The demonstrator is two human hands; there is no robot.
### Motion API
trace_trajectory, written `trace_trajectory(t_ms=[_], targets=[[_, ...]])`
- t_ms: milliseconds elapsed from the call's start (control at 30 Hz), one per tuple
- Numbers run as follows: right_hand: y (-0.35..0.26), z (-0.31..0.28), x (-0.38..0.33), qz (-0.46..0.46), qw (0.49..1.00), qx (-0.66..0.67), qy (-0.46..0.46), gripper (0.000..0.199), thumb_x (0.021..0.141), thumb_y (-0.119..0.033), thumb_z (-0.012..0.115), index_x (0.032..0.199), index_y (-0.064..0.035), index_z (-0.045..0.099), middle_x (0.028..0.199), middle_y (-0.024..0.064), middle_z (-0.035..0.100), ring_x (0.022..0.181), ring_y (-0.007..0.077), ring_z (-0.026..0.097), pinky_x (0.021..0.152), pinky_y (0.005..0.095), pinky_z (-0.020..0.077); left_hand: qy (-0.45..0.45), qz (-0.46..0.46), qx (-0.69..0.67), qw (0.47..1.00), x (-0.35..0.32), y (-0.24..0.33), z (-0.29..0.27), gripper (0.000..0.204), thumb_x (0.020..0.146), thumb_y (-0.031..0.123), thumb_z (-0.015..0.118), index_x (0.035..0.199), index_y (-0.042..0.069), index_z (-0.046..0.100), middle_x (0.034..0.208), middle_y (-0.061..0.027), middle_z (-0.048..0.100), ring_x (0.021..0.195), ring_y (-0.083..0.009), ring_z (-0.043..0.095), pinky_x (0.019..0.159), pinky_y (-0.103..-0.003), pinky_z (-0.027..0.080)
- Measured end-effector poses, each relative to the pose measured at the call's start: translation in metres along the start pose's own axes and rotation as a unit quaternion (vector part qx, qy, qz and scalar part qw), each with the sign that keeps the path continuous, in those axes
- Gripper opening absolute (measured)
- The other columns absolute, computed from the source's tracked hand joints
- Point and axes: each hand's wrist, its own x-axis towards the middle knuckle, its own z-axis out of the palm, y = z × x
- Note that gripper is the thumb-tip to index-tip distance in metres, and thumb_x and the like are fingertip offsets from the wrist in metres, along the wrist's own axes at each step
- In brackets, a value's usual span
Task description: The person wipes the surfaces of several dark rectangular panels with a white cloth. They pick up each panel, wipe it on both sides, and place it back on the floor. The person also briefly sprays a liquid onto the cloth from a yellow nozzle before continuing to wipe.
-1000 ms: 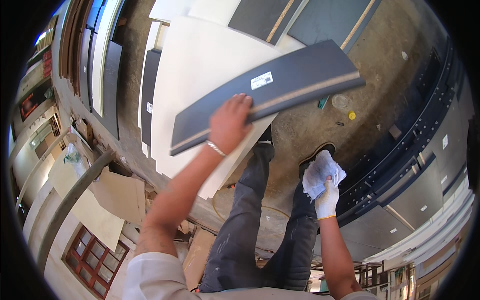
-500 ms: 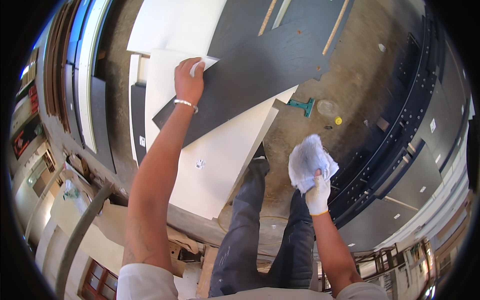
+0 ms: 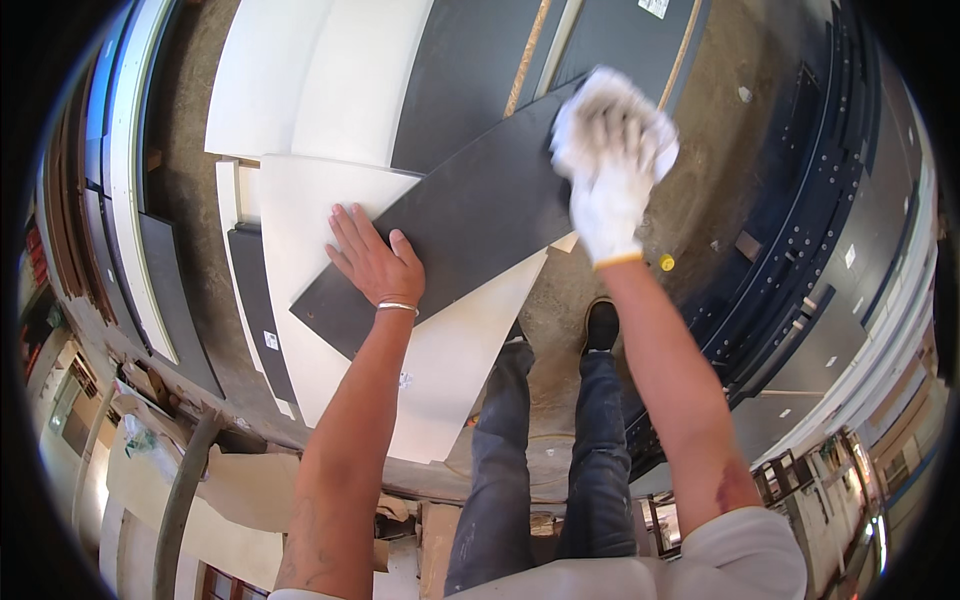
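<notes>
You're pressing your bare left hand (image 3: 375,265) flat on the dark panel (image 3: 460,215) w/ fingers spread; gloved right hand (image 3: 608,190) is clutching a white rag (image 3: 610,100) against it.

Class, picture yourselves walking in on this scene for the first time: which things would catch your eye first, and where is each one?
First, the white-gloved right hand, pressing a crumpled white cloth on the far end of a long dark panel. That panel lies slantwise across a white board in the middle. The bare left hand, a thin bracelet at its wrist, lies flat at the panel's near end.
</notes>
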Motion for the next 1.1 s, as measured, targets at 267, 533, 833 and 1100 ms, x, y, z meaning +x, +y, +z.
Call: trace_trajectory(t_ms=[267, 533, 833, 1100], targets=[[-0.027, -0.006, 0.002, -0.185, 0.965, 0.095, -0.161, 0.059, 0.092, -0.029, 0.064, 0.146, -0.0068, 0.059, 0.153, 0.0242, 0.055, 0.147, 0.0474, 0.043, 0.13, 0.0555, 0.0191, -0.024, -0.015, -0.002, 1.0, -0.001, 0.004, -0.005, 0.073, 0.1, 0.032, 0.047, 0.163, -0.001, 0.032, 0.175, -0.0204, 0.023, 0.163, -0.038, 0.018, 0.129, -0.061, 0.006], [0.026, 0.025, 0.04, -0.186, 0.98, 0.047, 0.058, 0.05, 0.092, -0.017, 0.061, 0.139, -0.0049, 0.068, 0.15, 0.0159, 0.062, 0.149, 0.0381, 0.049, 0.129, 0.0521, 0.0244, -0.065, -0.033, -0.024, 0.997, 0.002, 0.003, -0.012, 0.082, 0.091, 0.033, 0.06, 0.161, -0.002, 0.035, 0.175, -0.0202, 0.022, 0.164, -0.0384, 0.013, 0.129, -0.063, 0.004], [0.054, 0.017, 0.062, 0.168, 0.875, 0.433, 0.136, 0.045, 0.098, -0.004, 0.063, 0.143, -0.002, 0.061, 0.12, 0.0154, 0.072, 0.121, 0.0283, 0.064, 0.111, 0.0382, 0.0445, -0.057, -0.038, -0.068, 0.995, -0.001, -0.001, -0.009, 0.082, 0.093, 0.035, 0.062, 0.161, -0.003, 0.034, 0.174, -0.0203, 0.023, 0.163, -0.0389, 0.015, 0.13, -0.063, 0.004], [0.05, 0.003, 0.028, -0.221, 0.967, 0.126, -0.026, 0.04, 0.099, -0.009, 0.063, 0.139, -0.0029, 0.067, 0.134, 0.0151, 0.07, 0.131, 0.0235, 0.062, 0.115, 0.0397, 0.0444, -0.053, -0.031, -0.156, 0.986, -0.072, -0.005, -0.033, 0.081, 0.097, 0.029, 0.063, 0.162, -0.006, 0.029, 0.174, -0.0302, 0.012, 0.162, -0.0492, 0.005, 0.128, -0.066, 0.0]])
